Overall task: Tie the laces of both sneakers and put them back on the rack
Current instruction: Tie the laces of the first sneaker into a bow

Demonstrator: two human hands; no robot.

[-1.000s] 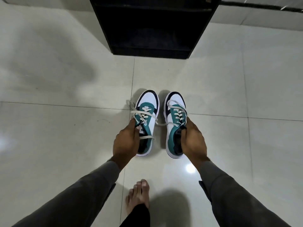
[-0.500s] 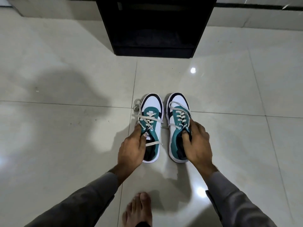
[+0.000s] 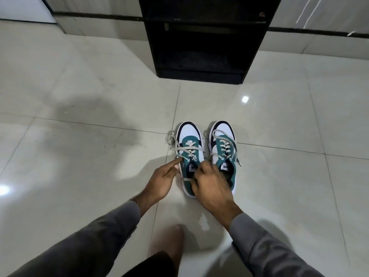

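Two teal, white and navy sneakers stand side by side on the tiled floor, toes pointing to the rack. The left sneaker (image 3: 190, 145) has loose grey laces (image 3: 171, 136) trailing off its left side. The right sneaker (image 3: 223, 142) is also untied. My left hand (image 3: 161, 180) reaches in from the left, with index finger and thumb pinched on a lace at the left sneaker's eyelets. My right hand (image 3: 211, 185) covers the left sneaker's heel, its fingers curled at the tongue over a lace end (image 3: 186, 179).
A black open shoe rack (image 3: 201, 47) stands against the wall straight ahead, its lower shelves dark. My bare foot (image 3: 169, 240) rests on the floor below the hands. Glossy pale tiles spread to both sides.
Both sneakers have been set down on the floor. My right hand let go of the right sneaker and moved onto the left one. My left hand shifted to its laces.
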